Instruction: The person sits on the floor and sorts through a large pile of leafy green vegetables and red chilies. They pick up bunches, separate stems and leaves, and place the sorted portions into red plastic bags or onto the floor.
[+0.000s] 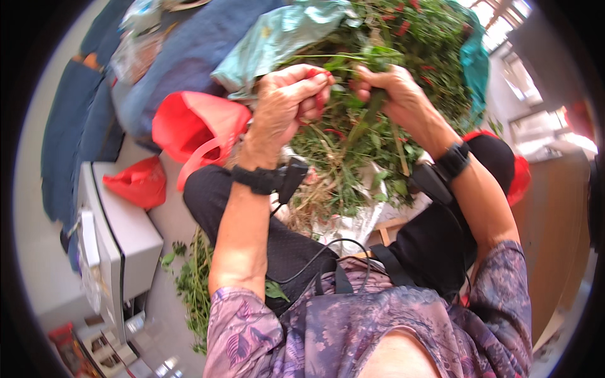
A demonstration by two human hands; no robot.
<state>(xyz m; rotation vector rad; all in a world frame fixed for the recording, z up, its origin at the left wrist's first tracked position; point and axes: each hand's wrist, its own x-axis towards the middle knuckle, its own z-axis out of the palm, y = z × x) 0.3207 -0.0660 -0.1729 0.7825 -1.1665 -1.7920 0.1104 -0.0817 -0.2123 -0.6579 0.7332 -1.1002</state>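
Note:
My left hand (290, 97) is closed around several red chili peppers (320, 97), pinching one between thumb and forefinger. Close by on the right, my right hand (385, 85) grips a green leafy stem (364, 118) of a chili plant. Beneath both hands lies a large heap of uprooted chili plants (439, 56), with red peppers among the leaves and pale roots towards me. Teal plastic sheeting (283, 35) borders the heap, and a whitish sheet (364, 227) shows under its near end. A red fabric bag (203, 118) gapes beside my left forearm.
Another small red bag (142, 182) rests on a white cabinet (137, 222) at the left. More leafy stems (196, 283) lie on the floor by my left elbow. Behind the red bag is a blue-covered seat (189, 56); a brown panel (550, 227) stands at the right.

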